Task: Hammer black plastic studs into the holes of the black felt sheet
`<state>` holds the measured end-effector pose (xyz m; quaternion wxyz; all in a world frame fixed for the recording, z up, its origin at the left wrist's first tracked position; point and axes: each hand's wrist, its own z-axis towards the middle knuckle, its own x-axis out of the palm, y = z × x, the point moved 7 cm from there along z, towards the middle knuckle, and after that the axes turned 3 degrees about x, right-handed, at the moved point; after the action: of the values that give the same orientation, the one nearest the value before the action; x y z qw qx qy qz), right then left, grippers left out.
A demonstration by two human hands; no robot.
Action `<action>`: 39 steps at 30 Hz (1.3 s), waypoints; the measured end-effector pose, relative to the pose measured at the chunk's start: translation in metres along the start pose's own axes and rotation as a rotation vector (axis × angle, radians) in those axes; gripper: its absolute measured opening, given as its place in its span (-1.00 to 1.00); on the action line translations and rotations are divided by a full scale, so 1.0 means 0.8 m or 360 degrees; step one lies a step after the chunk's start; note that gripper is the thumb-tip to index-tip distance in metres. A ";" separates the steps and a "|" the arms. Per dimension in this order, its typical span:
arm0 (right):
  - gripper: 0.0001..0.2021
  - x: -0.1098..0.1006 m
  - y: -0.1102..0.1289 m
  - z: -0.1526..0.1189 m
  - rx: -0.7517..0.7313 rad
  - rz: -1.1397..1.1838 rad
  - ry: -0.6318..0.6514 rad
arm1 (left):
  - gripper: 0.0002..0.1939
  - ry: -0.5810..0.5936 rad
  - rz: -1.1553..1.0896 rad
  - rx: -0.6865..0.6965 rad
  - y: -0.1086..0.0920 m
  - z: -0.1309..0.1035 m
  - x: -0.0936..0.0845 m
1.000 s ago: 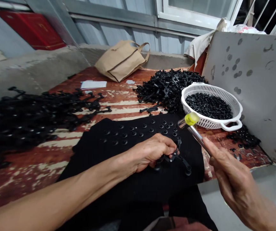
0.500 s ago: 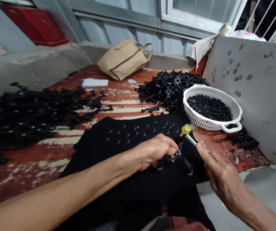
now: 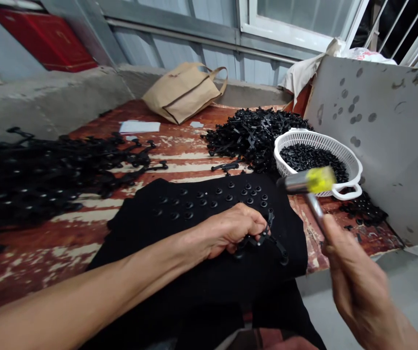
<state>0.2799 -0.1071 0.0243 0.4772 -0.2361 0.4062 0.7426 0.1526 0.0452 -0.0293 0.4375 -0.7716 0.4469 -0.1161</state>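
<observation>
My left hand (image 3: 235,229) is closed on a black plastic part (image 3: 275,243) with several arms, held low over a black cloth (image 3: 150,233). My right hand (image 3: 355,272) grips the handle of a small hammer (image 3: 305,182), whose head has a yellow face and a dark one. The hammer head is raised, blurred by motion, in front of a white basket (image 3: 357,167). Several small round black pieces (image 3: 218,191) stand in loose rows on the cloth, beyond my left hand.
Black parts form a large pile (image 3: 41,180) at the left and another pile (image 3: 256,131) at the back. Small black pieces fill the basket. A tan bag (image 3: 183,95) and white paper (image 3: 139,127) lie farther back. A grey panel (image 3: 380,136) stands at the right.
The hammer has lifted away from the black part and swung to the right, along with my right hand. My left hand keeps its hold on the part, in nearly the same place.
</observation>
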 end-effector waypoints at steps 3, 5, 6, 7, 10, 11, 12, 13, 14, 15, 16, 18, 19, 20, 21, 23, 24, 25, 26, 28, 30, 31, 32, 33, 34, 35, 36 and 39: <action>-0.34 0.016 -0.007 -0.004 0.0029 -0.0113 0.0297 | -0.89 0.0001 0.0004 0.0013 0.001 0.001 0.000; -0.33 0.010 -0.009 -0.004 0.0052 -0.0017 0.0169 | -0.89 0.0017 0.0023 0.0029 0.000 0.002 0.002; -0.32 0.006 -0.010 -0.004 0.0060 0.0018 0.0105 | -0.89 0.0017 0.0039 0.0043 0.000 0.002 0.002; -0.31 0.004 -0.009 -0.004 0.0055 0.0027 0.0064 | -0.89 0.0010 0.0054 0.0051 -0.001 0.002 0.003; -0.38 0.017 -0.010 -0.003 0.0069 -0.0053 0.0314 | -0.90 -0.0011 0.0081 0.0044 -0.002 0.002 0.001; -0.38 0.018 -0.011 -0.003 0.0094 -0.0007 0.0360 | -0.89 0.0000 0.0071 0.0036 -0.001 0.002 0.001; -0.38 0.017 -0.011 -0.002 0.0118 0.0076 0.0347 | -0.88 0.0026 0.0047 0.0027 0.000 0.002 0.000; -0.36 0.013 -0.012 -0.001 0.0142 0.0181 0.0267 | -0.85 0.0055 0.0010 0.0028 0.001 0.002 -0.001; -0.35 0.009 -0.014 -0.001 0.0176 0.0283 0.0178 | -0.82 0.0086 -0.0037 0.0037 0.002 0.002 -0.002; -0.36 0.006 -0.017 -0.003 0.0226 0.0373 0.0085 | -0.78 0.0116 -0.0085 0.0050 0.003 0.001 -0.003; -0.39 0.005 -0.022 -0.006 0.0305 0.0438 0.0017 | -0.75 0.0143 -0.0125 0.0070 0.003 -0.001 -0.005; -0.50 0.013 -0.035 -0.017 0.0543 0.0544 -0.0029 | -0.68 0.0198 -0.0182 0.0111 0.005 -0.007 -0.007; -0.55 0.019 -0.042 -0.023 0.0664 0.0588 -0.0027 | -0.65 0.0219 -0.0207 0.0135 0.006 -0.010 -0.008; -0.57 0.025 -0.047 -0.028 0.0763 0.0623 -0.0010 | -0.63 0.0233 -0.0232 0.0159 0.006 -0.014 -0.008; -0.58 0.030 -0.051 -0.033 0.0831 0.0643 0.0021 | -0.62 0.0238 -0.0257 0.0182 0.007 -0.017 -0.009; -0.55 0.038 -0.055 -0.037 0.0876 0.0635 0.0111 | -0.61 0.0242 -0.0289 0.0212 0.010 -0.022 -0.011; -0.55 0.041 -0.056 -0.037 0.0878 0.0616 0.0155 | -0.62 0.0244 -0.0285 0.0223 0.010 -0.025 -0.012; -0.55 0.042 -0.058 -0.037 0.0878 0.0597 0.0197 | -0.62 0.0252 -0.0266 0.0235 0.010 -0.026 -0.012; -0.55 0.043 -0.059 -0.036 0.0876 0.0583 0.0231 | -0.64 0.0257 -0.0238 0.0251 0.010 -0.028 -0.012; -0.56 0.042 -0.060 -0.035 0.0854 0.0553 0.0263 | -0.68 0.0241 -0.0152 0.0312 0.004 -0.031 -0.011; -0.59 0.040 -0.060 -0.035 0.0791 0.0479 0.0245 | -0.73 0.0162 -0.0059 0.0365 -0.004 -0.032 -0.011; -0.60 0.038 -0.059 -0.035 0.0745 0.0419 0.0220 | -0.75 0.0099 -0.0017 0.0379 -0.007 -0.033 -0.011; -0.61 0.037 -0.058 -0.036 0.0700 0.0352 0.0194 | -0.76 0.0031 0.0021 0.0387 -0.010 -0.033 -0.012; -0.62 0.036 -0.058 -0.038 0.0658 0.0283 0.0175 | -0.76 -0.0029 0.0053 0.0392 -0.011 -0.034 -0.013; -0.62 0.035 -0.057 -0.039 0.0623 0.0222 0.0163 | -0.76 -0.0080 0.0077 0.0399 -0.012 -0.034 -0.014; -0.61 0.035 -0.057 -0.040 0.0592 0.0168 0.0170 | -0.74 -0.0116 0.0103 0.0417 -0.012 -0.034 -0.014; -0.61 0.035 -0.057 -0.041 0.0562 0.0110 0.0188 | -0.72 -0.0142 0.0140 0.0450 -0.012 -0.035 -0.015; -0.56 0.034 -0.059 -0.034 0.0483 -0.0106 0.0270 | -0.63 -0.0198 0.0365 0.0536 -0.009 -0.040 -0.017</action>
<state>0.3097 -0.1055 -0.0284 0.4957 -0.2364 0.5445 0.6340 0.1309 0.0395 -0.0019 0.5973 -0.6374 0.4783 -0.0907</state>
